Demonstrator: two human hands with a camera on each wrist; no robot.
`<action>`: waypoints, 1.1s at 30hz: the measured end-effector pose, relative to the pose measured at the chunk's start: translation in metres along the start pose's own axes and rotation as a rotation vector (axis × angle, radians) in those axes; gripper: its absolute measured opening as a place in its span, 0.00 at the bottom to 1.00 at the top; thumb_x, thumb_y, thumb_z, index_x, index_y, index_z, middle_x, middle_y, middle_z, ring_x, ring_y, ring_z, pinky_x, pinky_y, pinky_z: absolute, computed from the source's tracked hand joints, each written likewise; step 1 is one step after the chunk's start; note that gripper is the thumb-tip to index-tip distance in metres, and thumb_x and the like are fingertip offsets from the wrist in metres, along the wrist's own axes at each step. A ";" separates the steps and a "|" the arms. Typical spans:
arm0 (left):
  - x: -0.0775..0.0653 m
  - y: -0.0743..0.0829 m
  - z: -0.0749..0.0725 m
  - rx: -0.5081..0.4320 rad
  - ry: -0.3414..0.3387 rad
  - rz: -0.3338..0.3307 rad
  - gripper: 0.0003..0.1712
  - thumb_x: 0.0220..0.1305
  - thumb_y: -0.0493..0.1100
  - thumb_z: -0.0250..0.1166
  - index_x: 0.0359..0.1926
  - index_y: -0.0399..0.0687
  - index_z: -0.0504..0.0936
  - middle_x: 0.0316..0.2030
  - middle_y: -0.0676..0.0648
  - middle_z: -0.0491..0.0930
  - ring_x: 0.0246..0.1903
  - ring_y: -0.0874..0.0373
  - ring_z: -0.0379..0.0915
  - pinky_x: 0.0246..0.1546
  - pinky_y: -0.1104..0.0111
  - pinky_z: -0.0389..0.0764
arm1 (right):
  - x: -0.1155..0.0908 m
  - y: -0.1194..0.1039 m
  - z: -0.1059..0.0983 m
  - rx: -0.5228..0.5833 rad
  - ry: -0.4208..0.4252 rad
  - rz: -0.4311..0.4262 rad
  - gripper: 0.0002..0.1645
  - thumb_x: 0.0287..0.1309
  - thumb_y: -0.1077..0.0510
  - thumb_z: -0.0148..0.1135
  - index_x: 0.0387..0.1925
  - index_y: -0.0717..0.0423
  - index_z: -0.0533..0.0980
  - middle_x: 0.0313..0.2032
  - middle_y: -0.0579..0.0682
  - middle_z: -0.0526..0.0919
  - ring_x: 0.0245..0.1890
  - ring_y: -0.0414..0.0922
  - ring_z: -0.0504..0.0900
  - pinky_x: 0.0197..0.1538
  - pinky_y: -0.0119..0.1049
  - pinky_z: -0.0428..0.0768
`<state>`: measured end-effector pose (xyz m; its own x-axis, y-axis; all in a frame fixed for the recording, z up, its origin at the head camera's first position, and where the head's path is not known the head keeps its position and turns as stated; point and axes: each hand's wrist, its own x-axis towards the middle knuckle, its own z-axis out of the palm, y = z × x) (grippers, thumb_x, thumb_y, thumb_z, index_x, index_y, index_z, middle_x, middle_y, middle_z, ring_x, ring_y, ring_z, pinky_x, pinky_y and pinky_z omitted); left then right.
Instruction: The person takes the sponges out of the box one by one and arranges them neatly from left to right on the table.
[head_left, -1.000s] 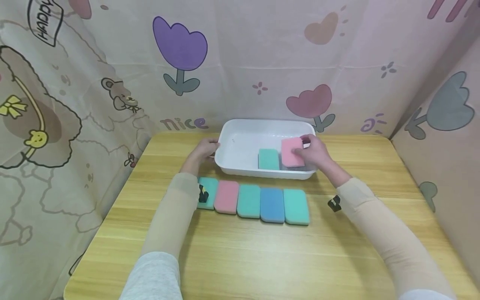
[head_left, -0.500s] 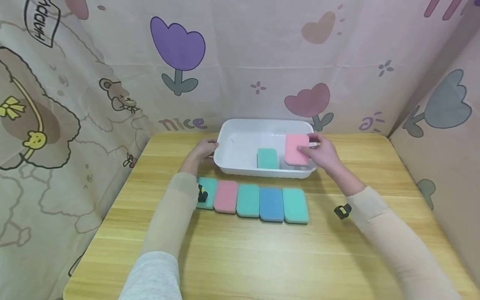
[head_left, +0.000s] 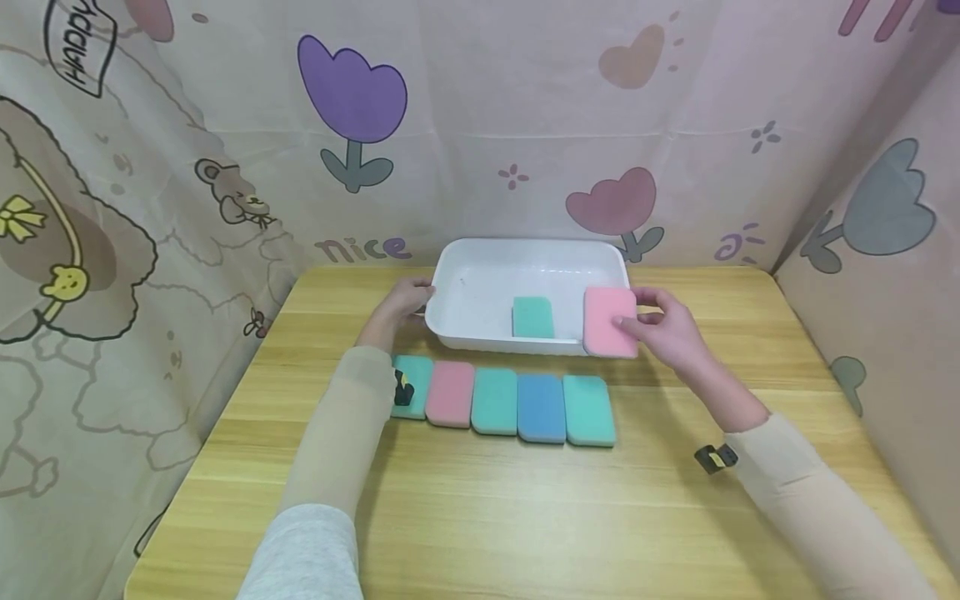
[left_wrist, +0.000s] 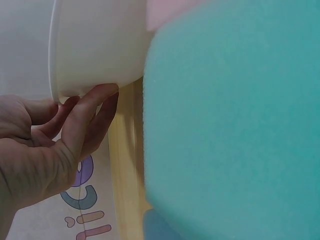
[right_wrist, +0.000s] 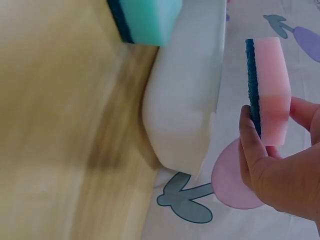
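Note:
A white plastic tray (head_left: 480,287) stands at the back of the table, and my left hand (head_left: 402,302) grips its left end. In the left wrist view the thumb is at the tray's rim and the fingers curl against its outer wall. My right hand (head_left: 672,331) pinches a pink sponge (head_left: 606,323) by its right side, over the tray's front right corner. Seen from the right wrist, this sponge has a dark scouring layer (right_wrist: 253,85), with fingers on that face and the thumb on the pink side. One green sponge (head_left: 532,317) lies inside the tray.
In front of the tray a row of sponges lies side by side: green (head_left: 423,392), partly hidden by the left wrist camera (head_left: 402,388), then pink (head_left: 452,395), green (head_left: 495,402), blue (head_left: 542,408) and green (head_left: 589,411). A printed cloth (head_left: 465,125) hangs behind the wooden table (head_left: 487,517).
My right hand has moved right and towards me with the pink sponge, from within the tray to over its front right corner. The left hand keeps its grip on the tray.

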<state>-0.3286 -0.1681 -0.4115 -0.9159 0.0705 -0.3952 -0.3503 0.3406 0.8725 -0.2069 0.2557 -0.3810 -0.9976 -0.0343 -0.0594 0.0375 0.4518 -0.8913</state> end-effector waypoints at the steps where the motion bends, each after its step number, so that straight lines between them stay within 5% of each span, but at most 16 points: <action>1: 0.000 0.000 0.000 0.000 0.001 0.001 0.28 0.83 0.42 0.49 0.78 0.39 0.62 0.65 0.34 0.74 0.59 0.41 0.76 0.52 0.58 0.84 | -0.004 0.002 0.000 0.004 -0.007 0.002 0.43 0.68 0.52 0.69 0.76 0.62 0.61 0.72 0.62 0.66 0.65 0.61 0.74 0.47 0.24 0.81; 16: -0.001 -0.002 0.000 0.039 0.014 -0.002 0.29 0.83 0.43 0.49 0.78 0.37 0.61 0.66 0.33 0.72 0.63 0.40 0.73 0.60 0.54 0.82 | -0.040 0.029 -0.009 -0.048 -0.108 0.019 0.44 0.68 0.51 0.70 0.75 0.64 0.61 0.70 0.65 0.68 0.62 0.63 0.77 0.45 0.30 0.86; 27: -0.004 0.002 0.002 0.034 0.018 0.004 0.30 0.83 0.43 0.49 0.78 0.37 0.60 0.65 0.34 0.74 0.58 0.43 0.78 0.52 0.59 0.86 | -0.050 0.048 -0.017 -0.133 -0.182 0.040 0.44 0.67 0.53 0.70 0.74 0.68 0.62 0.69 0.68 0.68 0.61 0.64 0.77 0.49 0.35 0.86; 33: -0.002 0.001 0.001 0.022 0.012 -0.005 0.30 0.83 0.43 0.49 0.79 0.39 0.60 0.67 0.34 0.72 0.62 0.40 0.74 0.59 0.54 0.83 | -0.051 0.055 -0.020 -0.196 -0.238 0.055 0.44 0.67 0.52 0.70 0.73 0.70 0.61 0.66 0.71 0.70 0.60 0.66 0.78 0.53 0.45 0.87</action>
<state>-0.3271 -0.1668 -0.4104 -0.9166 0.0574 -0.3957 -0.3504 0.3613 0.8641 -0.1547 0.3001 -0.4183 -0.9520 -0.2024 -0.2297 0.0566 0.6211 -0.7817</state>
